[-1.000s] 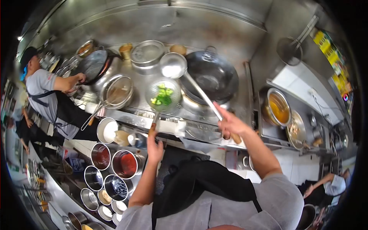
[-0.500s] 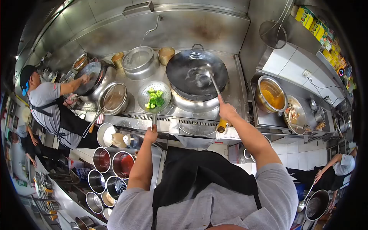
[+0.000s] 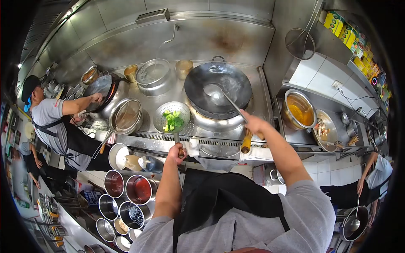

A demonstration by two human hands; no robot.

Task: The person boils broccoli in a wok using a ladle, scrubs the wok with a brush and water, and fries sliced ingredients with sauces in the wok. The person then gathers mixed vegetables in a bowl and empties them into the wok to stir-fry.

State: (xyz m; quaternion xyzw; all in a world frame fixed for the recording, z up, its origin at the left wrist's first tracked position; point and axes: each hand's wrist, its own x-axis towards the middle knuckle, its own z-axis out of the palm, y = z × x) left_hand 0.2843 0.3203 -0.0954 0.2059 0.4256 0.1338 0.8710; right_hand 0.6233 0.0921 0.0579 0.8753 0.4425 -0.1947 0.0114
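My left hand (image 3: 176,153) is wrapped round the wooden handle of a perforated strainer (image 3: 159,119). Pieces of broccoli (image 3: 173,121) lie in its bowl, over the steel stove top left of the wok. In my right hand (image 3: 256,124) is the long handle of a ladle (image 3: 216,94), fingers closed round it. The ladle's bowl sits inside the large black wok (image 3: 198,80), near its middle. A little liquid or wet sheen shows on the wok's surface; how much, I cannot tell.
A steel pot (image 3: 152,80) stands under a wall tap (image 3: 172,36). A bowl of yellow oil (image 3: 301,110) is at right. A yellow-handled brush (image 3: 246,144) lies at the stove's front edge. Sauce pots (image 3: 139,188) stand lower left. A co-worker (image 3: 52,114) handles another wok at left.
The ladle has swung left and nearer within the wok. My left hand and the strainer have shifted slightly right. The steam or liquid in the wok looks less.
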